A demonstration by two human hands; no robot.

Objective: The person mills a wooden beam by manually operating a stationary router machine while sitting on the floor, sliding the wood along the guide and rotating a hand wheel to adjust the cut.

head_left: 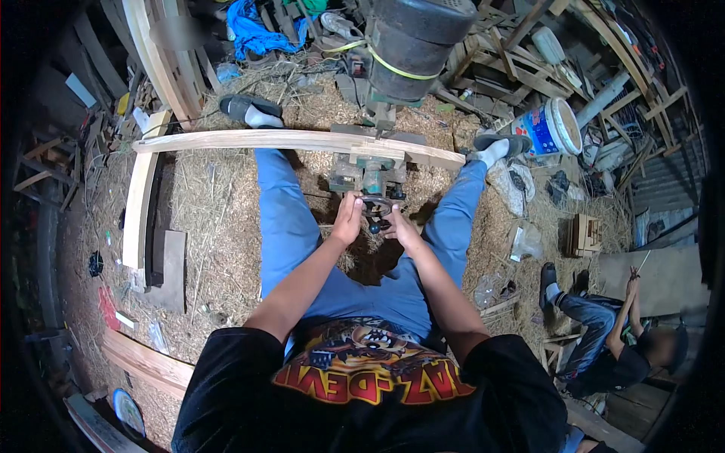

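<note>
My left hand [349, 219] is closed on the rim of a dark round handwheel [375, 204] at the front of a green-painted machine [371, 177] between my legs. My right hand [400, 230] grips the wheel's other side, its fingertips partly hidden, beside a small dark knob [374, 226]. A long pale wooden board [249, 139] lies crosswise on the machine, past both hands, with shorter wood pieces at its middle. Above it stands a dark cylindrical housing [400, 53] with a yellow band round it.
Another board [142, 204] lies lengthwise at left, more planks [147, 361] at lower left. A white bucket [566, 128], scrap wood [513, 45] and a blue sheet [257, 26] lie around on straw and shavings. A seated person [596, 325] holds a thin stick at lower right.
</note>
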